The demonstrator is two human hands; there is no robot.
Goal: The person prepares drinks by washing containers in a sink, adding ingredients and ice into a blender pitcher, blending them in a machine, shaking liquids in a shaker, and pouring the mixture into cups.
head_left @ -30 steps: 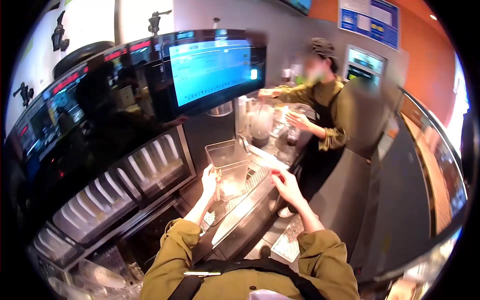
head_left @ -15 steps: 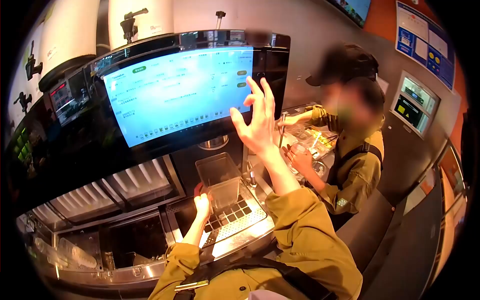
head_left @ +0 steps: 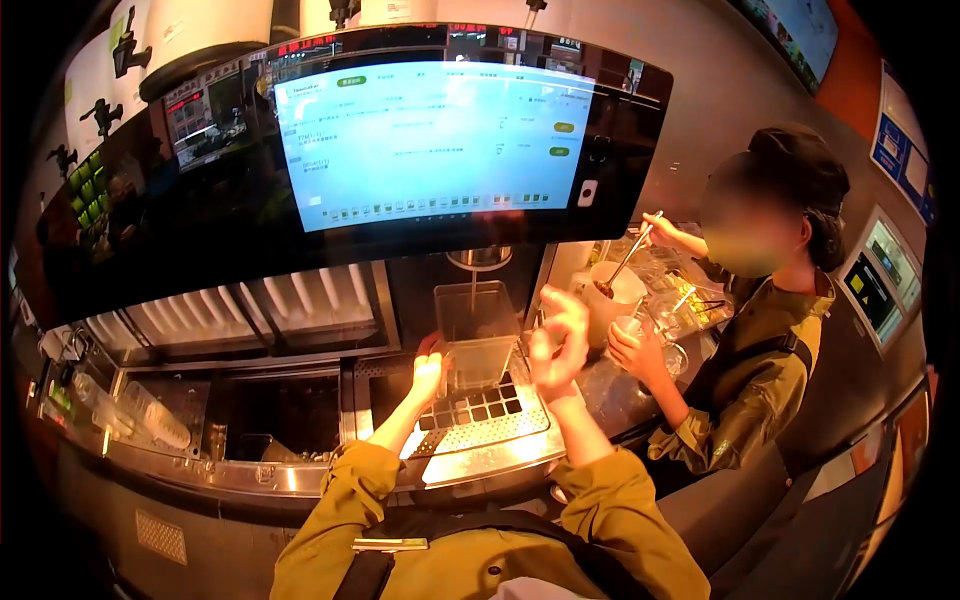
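Note:
A clear, square-sided plastic container (head_left: pixel 478 345) stands beneath a round metal outlet (head_left: pixel 480 258), over the slotted drip grate (head_left: pixel 478 408). My left hand (head_left: pixel 428 372) grips its left side, with some fingers hidden behind the wall. To the right of the container, my right hand (head_left: pixel 562 345) is raised, its fingers loosely bent and apart, holding nothing. Above both hands is a wide touch screen (head_left: pixel 440 140) with lines of text and small icons, which neither hand touches.
On the right a co-worker (head_left: pixel 770 330) holds a long-handled spoon (head_left: pixel 628 252) in a white pot (head_left: pixel 615 290) and a cup in the other hand. Clear cups (head_left: pixel 150 415) lie at the left. A metal counter edge (head_left: pixel 285 480) runs along the front.
My right hand has dropped from the screen to beside the container. My left hand stays on the container. The co-worker now has a spoon in the pot. The camera view has shifted.

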